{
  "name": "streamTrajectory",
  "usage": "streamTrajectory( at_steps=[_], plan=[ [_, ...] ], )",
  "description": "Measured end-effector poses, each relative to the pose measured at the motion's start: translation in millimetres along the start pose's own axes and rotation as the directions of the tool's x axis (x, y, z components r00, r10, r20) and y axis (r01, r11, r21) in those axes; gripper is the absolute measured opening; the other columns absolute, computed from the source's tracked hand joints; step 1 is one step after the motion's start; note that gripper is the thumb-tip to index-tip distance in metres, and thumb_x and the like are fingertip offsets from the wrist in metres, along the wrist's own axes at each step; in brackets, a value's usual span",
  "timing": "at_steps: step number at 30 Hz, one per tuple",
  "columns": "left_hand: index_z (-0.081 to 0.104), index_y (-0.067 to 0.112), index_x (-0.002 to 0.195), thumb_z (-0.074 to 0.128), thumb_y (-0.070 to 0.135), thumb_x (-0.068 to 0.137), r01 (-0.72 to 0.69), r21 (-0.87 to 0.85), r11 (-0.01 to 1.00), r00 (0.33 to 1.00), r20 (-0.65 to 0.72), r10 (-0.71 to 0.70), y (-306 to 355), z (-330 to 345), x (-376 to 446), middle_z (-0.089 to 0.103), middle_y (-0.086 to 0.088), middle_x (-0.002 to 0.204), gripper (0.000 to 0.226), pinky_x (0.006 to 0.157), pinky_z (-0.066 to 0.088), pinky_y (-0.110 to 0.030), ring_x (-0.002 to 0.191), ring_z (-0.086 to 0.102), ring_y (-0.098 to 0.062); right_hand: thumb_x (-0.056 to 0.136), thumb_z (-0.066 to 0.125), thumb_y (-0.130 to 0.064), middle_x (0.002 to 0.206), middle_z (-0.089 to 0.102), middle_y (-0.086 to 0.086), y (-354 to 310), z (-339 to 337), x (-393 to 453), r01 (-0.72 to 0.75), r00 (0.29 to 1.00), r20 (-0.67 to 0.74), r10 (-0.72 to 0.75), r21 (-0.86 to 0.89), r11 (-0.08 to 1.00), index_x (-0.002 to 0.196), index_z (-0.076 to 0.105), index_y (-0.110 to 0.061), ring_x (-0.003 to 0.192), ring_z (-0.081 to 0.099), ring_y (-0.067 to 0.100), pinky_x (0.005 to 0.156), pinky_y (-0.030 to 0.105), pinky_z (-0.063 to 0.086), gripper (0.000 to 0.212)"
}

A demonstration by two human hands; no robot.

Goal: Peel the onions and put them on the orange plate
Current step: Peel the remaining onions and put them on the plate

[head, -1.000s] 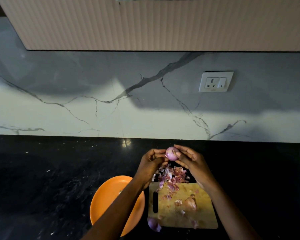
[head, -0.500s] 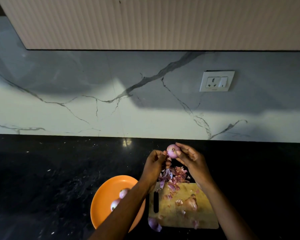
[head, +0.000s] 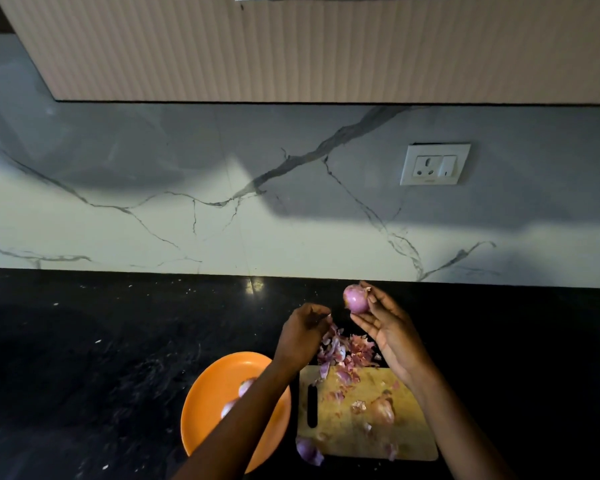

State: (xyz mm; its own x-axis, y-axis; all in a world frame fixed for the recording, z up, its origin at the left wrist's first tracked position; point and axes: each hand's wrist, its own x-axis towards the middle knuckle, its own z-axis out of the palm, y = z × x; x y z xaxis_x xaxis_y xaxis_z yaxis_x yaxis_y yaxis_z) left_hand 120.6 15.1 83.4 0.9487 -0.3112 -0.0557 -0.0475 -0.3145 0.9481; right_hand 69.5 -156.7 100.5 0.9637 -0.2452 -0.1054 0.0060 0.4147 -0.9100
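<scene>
Head camera looks down on my two hands above the black desk [head: 84, 375]. My right hand [head: 388, 327] holds a small red onion [head: 355, 299] up at the fingertips, the grip pinching it between thumb and fingers, well above the surface and just short of the marble backsplash [head: 153, 230]. My left hand [head: 302, 336] sits just beside it, apart from the onion, fingers curled together and pinching what looks like a thin scrap of peel [head: 329, 317]; the scrap is too small to be sure of.

Below and between my hands lies a heap of purple onion skins [head: 343, 351], spilling from the desk onto the far edge of a wooden cutting board [head: 413, 441]. On the board rests an unpeeled brownish onion [head: 381, 410] with loose flakes around it, and another purple piece [head: 307, 450] lies at the board's near left corner, half off it.

Left of the board is the orange plate [head: 208, 393]. My left forearm [head: 243, 417] crosses over it and hides part of it; two pale peeled onions [head: 246, 386] show on the plate beside the arm.

On the backsplash to the right is a white socket with a switch [head: 434, 164], and a ribbed cabinet [head: 326, 46] hangs above.
</scene>
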Motion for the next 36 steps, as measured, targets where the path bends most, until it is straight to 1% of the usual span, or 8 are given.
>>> streamTrajectory(
  at_steps=[3, 5, 8, 11, 17, 28, 32, 36],
  plan=[
    [0.065, 0.029, 0.114, 0.067, 0.018, 0.096, -0.035, -0.159, 0.987, 0.999, 0.025, 0.039, 14, 1, 0, 0.073, 0.008, 0.103, 0.021, 0.089, 0.055, -0.024, 0.098, 0.068, -0.001, 0.102, 0.050, -0.019, 0.116, 0.073, 0.008, 1, -1, 1, -0.012, 1.000, 0.000, 0.012, -0.105, 0.994, 0.123, 0.064, -0.017, 0.097, 0.071, 0.016, 0.083, 0.028, 0.056, 0.025],
    [0.065, 0.027, 0.120, 0.069, 0.019, 0.094, -0.080, -0.193, 0.978, 0.995, 0.039, 0.089, 20, 3, -1, 0.074, 0.007, 0.106, 0.028, 0.090, 0.056, -0.024, 0.101, 0.069, -0.004, 0.102, 0.051, -0.024, 0.111, 0.073, 0.009, 2, -1, 1, 0.004, 1.000, 0.005, -0.003, -0.177, 0.984, 0.120, 0.067, -0.020, 0.090, 0.068, 0.016, 0.083, 0.030, 0.054, 0.024],
    [0.067, 0.022, 0.124, 0.072, 0.021, 0.091, -0.103, -0.200, 0.974, 0.993, 0.027, 0.111, 24, 5, -2, 0.075, 0.006, 0.109, 0.033, 0.091, 0.056, -0.025, 0.102, 0.070, -0.005, 0.099, 0.053, -0.030, 0.117, 0.072, 0.007, 4, -2, 1, 0.019, 1.000, 0.016, -0.016, -0.219, 0.975, 0.123, 0.067, -0.021, 0.099, 0.067, 0.019, 0.089, 0.033, 0.053, 0.029],
    [0.070, 0.022, 0.117, 0.074, 0.017, 0.089, -0.026, -0.288, 0.957, 0.998, 0.044, 0.040, 24, 4, -2, 0.077, 0.001, 0.106, 0.028, 0.093, 0.056, -0.031, 0.101, 0.072, -0.011, 0.095, 0.056, -0.033, 0.124, 0.071, 0.006, 4, -3, 0, 0.033, 0.999, 0.033, -0.026, -0.245, 0.969, 0.127, 0.066, -0.018, 0.112, 0.068, 0.023, 0.090, 0.031, 0.053, 0.037],
    [0.069, 0.007, 0.118, 0.073, 0.007, 0.089, 0.057, -0.461, 0.886, 0.993, 0.115, -0.004, 23, 0, -5, 0.076, -0.012, 0.105, 0.029, 0.090, 0.057, -0.032, 0.102, 0.072, -0.026, 0.099, 0.056, -0.027, 0.125, 0.071, 0.003, 4, -6, -2, 0.045, 0.997, 0.068, -0.027, -0.281, 0.959, 0.130, 0.064, -0.017, 0.115, 0.068, 0.021, 0.090, 0.029, 0.053, 0.034],
    [0.066, 0.003, 0.123, 0.067, 0.001, 0.090, 0.024, -0.519, 0.854, 0.990, 0.131, 0.052, 23, -3, -13, 0.076, -0.012, 0.109, 0.034, 0.084, 0.056, -0.026, 0.100, 0.073, -0.019, 0.093, 0.061, -0.028, 0.126, 0.071, 0.002, 2, -5, -3, 0.034, 0.997, 0.081, -0.013, -0.265, 0.964, 0.129, 0.066, -0.021, 0.118, 0.066, 0.018, 0.096, 0.033, 0.052, 0.037],
    [0.068, 0.005, 0.117, 0.063, -0.003, 0.092, 0.024, -0.513, 0.858, 0.994, 0.101, 0.033, 20, -2, -12, 0.076, -0.014, 0.106, 0.026, 0.085, 0.058, -0.028, 0.099, 0.073, -0.022, 0.100, 0.055, -0.021, 0.124, 0.071, 0.003, 2, -4, -2, 0.019, 0.997, 0.080, 0.002, -0.252, 0.967, 0.129, 0.064, -0.016, 0.115, 0.067, 0.017, 0.089, 0.027, 0.055, 0.031],
    [0.068, 0.008, 0.118, 0.064, 0.004, 0.093, 0.039, -0.473, 0.880, 0.993, 0.117, 0.019, 22, -3, -11, 0.076, -0.011, 0.106, 0.025, 0.084, 0.057, -0.027, 0.099, 0.073, -0.021, 0.094, 0.060, -0.028, 0.125, 0.071, 0.005, 3, -5, 1, 0.021, 0.998, 0.066, -0.004, -0.266, 0.964, 0.131, 0.064, -0.016, 0.115, 0.067, 0.020, 0.092, 0.031, 0.053, 0.039]
  ],
)
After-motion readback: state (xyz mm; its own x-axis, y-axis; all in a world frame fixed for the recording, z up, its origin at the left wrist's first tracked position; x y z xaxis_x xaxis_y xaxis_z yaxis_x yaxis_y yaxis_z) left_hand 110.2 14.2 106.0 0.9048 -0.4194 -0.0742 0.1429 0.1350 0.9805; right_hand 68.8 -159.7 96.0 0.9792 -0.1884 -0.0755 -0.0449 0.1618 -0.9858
